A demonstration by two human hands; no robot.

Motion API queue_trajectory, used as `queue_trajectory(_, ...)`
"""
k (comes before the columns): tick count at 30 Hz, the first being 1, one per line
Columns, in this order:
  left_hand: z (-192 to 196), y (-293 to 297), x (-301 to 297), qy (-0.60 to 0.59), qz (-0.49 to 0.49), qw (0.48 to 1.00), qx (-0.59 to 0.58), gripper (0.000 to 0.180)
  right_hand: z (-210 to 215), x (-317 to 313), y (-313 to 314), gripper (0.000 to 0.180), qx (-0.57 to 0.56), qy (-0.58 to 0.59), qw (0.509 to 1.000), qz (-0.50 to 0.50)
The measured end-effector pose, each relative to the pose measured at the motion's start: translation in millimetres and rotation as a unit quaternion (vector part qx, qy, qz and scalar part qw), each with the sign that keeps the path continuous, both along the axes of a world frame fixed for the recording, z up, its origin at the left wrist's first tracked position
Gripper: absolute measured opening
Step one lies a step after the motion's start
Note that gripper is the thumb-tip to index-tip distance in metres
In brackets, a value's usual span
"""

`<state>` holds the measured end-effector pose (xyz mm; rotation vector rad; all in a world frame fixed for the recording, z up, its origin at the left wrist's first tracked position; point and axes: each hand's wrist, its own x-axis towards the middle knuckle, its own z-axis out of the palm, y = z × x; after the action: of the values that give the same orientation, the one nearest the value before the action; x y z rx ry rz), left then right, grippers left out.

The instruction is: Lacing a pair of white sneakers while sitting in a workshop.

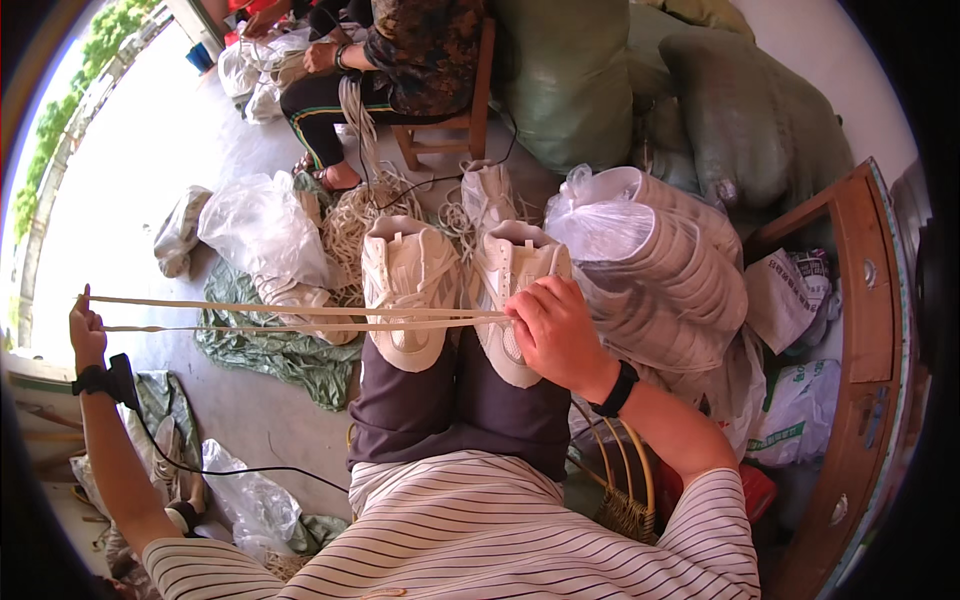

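Note:
Two cream sneakers, a left one (405, 265) and a right one (497, 262), rest side by side on my lap with their toes toward me. A long cream shoelace (250, 306) is drawn out to the left in two strands, crossing in front of the left sneaker. At the far end my left hand (87, 328) holds the lace with one finger raised, its arm stretched wide. My right hand (550, 328) is closed on the other end of the strands, against the right sneaker, covering part of its side.
Loose laces (350, 235) lie heaped on the floor ahead. Plastic-wrapped stacked shoes (670, 270) stand at right, near a wooden drawer frame (862, 290). A seated person (420, 60) handles laces beyond. Green sacks (565, 80) stand behind. A black cable (250, 468) runs from my left wrist.

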<state>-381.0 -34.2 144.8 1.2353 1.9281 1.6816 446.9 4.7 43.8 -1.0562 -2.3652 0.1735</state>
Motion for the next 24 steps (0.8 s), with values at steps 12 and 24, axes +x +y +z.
queue_trajectory(12,-28,-21,-14,-0.193,0.101,0.976,0.01,0.036,-19,53,-26,0.014,-0.352,0.514,0.768,-0.149)
queue_trajectory(24,-66,-41,28,-0.246,0.168,0.954,-0.014,0.039,-42,82,-20,0.015,-0.332,0.467,0.785,-0.234)
